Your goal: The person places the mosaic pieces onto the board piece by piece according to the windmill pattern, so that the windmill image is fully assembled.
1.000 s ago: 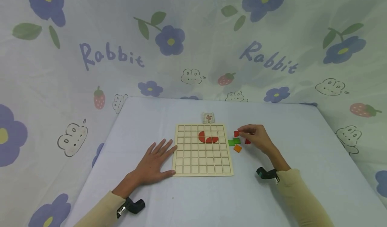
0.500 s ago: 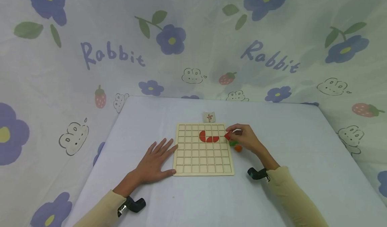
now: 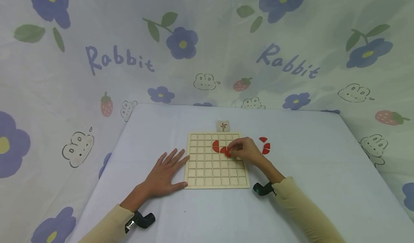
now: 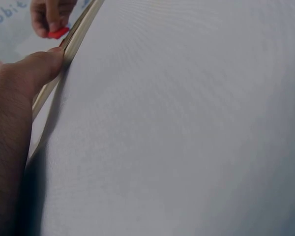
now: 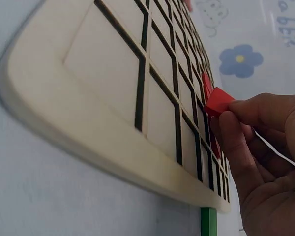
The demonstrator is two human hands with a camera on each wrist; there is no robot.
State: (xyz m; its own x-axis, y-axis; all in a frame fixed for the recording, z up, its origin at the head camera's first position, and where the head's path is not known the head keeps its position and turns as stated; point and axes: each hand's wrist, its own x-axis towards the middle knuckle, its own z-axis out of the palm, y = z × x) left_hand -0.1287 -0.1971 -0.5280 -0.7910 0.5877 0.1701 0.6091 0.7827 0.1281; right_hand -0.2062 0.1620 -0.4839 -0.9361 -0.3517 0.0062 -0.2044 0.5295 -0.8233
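Observation:
My right hand [image 3: 248, 152] is over the right half of a wooden grid board [image 3: 208, 173]. Thumb and index finger pinch a small red tile [image 5: 219, 102], its flat face tilted up from the grid in the right wrist view. Beside it, red rounded pieces [image 3: 215, 146] lie in cells of the upper middle, partly covered by the fingers. My left hand [image 3: 164, 174] rests palm down on the table with fingers spread, fingertips and thumb at the board's left edge. In the left wrist view its thumb [image 4: 42, 69] lies against that edge.
Several loose red pieces [image 3: 266, 148] lie on the white table right of the board. A green piece [image 5: 209, 221] sits by the board's edge, hidden behind the right hand in the head view. A small picture card [image 3: 223, 125] with a red pinwheel-like pattern stands behind the board.
My right hand has carried the red tile leftward from beside the board to over its cells. Loose red pieces show again, while the green and orange pieces are now covered. The left hand stays put.

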